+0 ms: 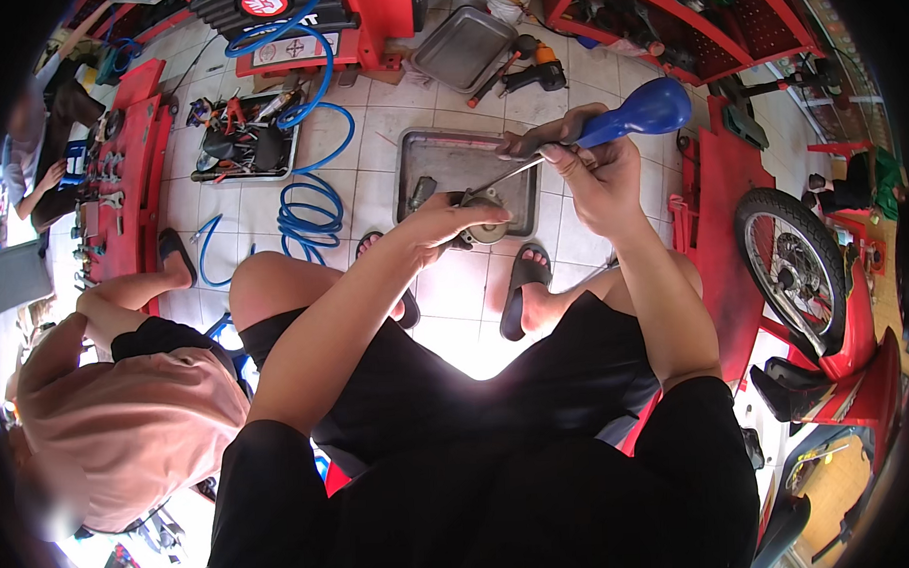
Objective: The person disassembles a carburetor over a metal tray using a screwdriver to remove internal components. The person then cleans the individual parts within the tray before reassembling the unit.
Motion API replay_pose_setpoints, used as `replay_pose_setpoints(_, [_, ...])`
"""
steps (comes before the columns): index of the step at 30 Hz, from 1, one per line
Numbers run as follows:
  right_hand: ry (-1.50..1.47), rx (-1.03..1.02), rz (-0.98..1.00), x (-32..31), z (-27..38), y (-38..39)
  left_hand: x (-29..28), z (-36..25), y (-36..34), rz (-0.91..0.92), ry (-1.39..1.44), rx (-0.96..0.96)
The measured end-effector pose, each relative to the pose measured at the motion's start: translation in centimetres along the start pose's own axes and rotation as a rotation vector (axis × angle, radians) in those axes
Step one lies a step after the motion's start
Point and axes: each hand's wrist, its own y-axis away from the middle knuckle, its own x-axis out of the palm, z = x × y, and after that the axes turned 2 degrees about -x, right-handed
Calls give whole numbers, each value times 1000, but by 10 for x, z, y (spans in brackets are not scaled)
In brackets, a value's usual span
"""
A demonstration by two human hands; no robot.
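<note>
My left grip closes round a circular metal part over the tray's near edge, my right grip holding the blue bulb-ended tool, thin shaft slanting down-left toward it.

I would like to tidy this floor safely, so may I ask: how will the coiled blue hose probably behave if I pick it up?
The blue hose would likely stretch and spring back, since it lies in helical loops. It is probably light and flexible, as it looks thin and bends smoothly. Its loops could tangle, because several bunch closely together.
</note>
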Motion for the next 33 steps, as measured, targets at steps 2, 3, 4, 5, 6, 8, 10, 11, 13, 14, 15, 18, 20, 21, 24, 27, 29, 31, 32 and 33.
replay_pose_setpoints(2, [57, 35, 10, 0, -1, 1, 0, 1, 2, -21, -7, 3])
replay_pose_setpoints(3, [61, 36, 14, 0, -1, 2, 0, 1, 2, -20, -1, 1])
replay_pose_setpoints(4, [73, 51, 12, -1, -1, 3, -1, 1, 3, -19, 5, -1])
replay_pose_setpoints(5, [64, 48, 12, -1, -1, 4, -1, 2, 3, -13, 17, 8])
replay_pose_setpoints(6, [55, 45, 12, -1, -1, 4, -1, 2, 2, -23, 10, 1])
replay_pose_setpoints(8, [82, 75, 0, 0, -1, 5, -3, 5, -1, -27, 16, 22])
replay_pose_setpoints(10, [99, 88, 7, 2, 0, 5, -5, 9, -6, -52, -8, 30])
replay_pose_setpoints(11, [102, 88, 20, 3, 1, 4, -6, 11, -10, -62, -16, 40])
replay_pose_setpoints(13, [198, 101, 71, 4, 5, 3, -9, 16, -16, -85, -29, 19])
replay_pose_setpoints(14, [291, 113, 108, 5, 9, 3, -11, 18, -18, -105, -33, 6])
replay_pose_setpoints(15, [369, 133, 146, 5, 12, 3, -12, 20, -20, -118, -23, 23])
replay_pose_setpoints(18, [592, 122, 361, 6, 19, 4, -15, 24, -24, -150, -30, 50])
replay_pose_setpoints(20, [615, 153, 331, 6, 17, 7, -16, 24, -24, -124, -89, 65])
replay_pose_setpoints(21, [602, 122, 298, 8, 13, 7, -16, 24, -24, -134, -121, 47])
replay_pose_setpoints(24, [646, 37, 191, 11, -2, 10, -15, 23, -21, -119, -156, 40])
replay_pose_setpoints(27, [857, 91, 155, 14, -9, 12, -11, 19, -17, -69, -140, 43])
replay_pose_setpoints(29, [924, 24, 162, 16, -7, 11, -8, 13, -12, -62, -175, 25])
replay_pose_setpoints(31, [884, 45, 187, 18, -2, 9, -5, 8, -5, -56, -163, 18])
replay_pose_setpoints(32, [823, 103, 216, 18, 0, 8, -4, 5, 0, -58, -155, 10])
replay_pose_setpoints(33, [715, 181, 211, 17, 3, 6, -3, 2, 4, -61, -180, -13])
